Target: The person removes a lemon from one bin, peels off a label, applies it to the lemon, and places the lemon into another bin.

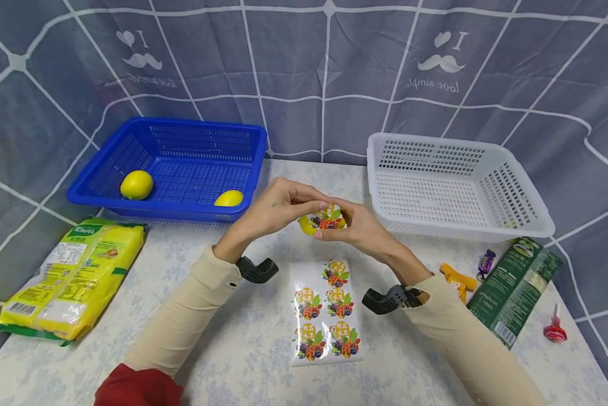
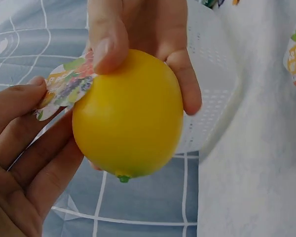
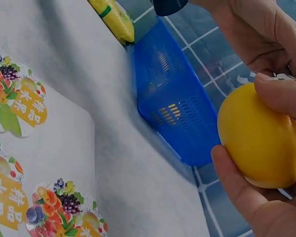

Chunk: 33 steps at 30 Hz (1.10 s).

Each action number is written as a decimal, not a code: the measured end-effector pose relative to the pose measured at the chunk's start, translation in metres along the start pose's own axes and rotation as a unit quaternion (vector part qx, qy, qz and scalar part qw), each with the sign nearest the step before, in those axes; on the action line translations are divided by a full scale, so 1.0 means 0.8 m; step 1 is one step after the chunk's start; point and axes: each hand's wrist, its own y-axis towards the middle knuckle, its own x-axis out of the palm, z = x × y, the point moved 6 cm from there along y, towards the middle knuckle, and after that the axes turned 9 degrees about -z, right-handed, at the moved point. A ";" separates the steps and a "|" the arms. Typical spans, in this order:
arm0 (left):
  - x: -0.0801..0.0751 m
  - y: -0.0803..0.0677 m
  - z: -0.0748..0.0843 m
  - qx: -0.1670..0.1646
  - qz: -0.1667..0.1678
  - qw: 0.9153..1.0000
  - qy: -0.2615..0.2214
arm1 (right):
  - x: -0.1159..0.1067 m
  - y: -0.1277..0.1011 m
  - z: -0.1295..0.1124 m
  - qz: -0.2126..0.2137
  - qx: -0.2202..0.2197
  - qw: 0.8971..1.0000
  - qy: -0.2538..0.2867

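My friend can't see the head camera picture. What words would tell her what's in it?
Two hands, left hand and right hand, hold a yellow lemon and press a fruit sticker onto it, above a sticker sheet. Behind sit a blue basket with two lemons and a white basket.

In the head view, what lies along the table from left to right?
Yellow packet → blue basket → held lemon → white basket → green packet → red lollipop.
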 end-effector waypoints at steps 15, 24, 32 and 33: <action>0.001 -0.007 0.038 0.165 0.055 0.961 0.212 | -0.003 -0.001 0.003 0.010 0.007 1.000 -0.003; 0.014 -0.013 0.041 0.205 -0.002 0.953 0.222 | 0.000 -0.004 -0.001 -0.007 0.007 0.998 0.059; 0.011 -0.009 0.036 0.196 -0.013 0.962 0.187 | -0.004 -0.006 -0.010 -0.001 -0.025 0.999 0.041; 0.010 -0.008 0.036 0.196 -0.013 0.963 0.185 | -0.004 -0.007 -0.011 0.001 -0.028 0.999 0.038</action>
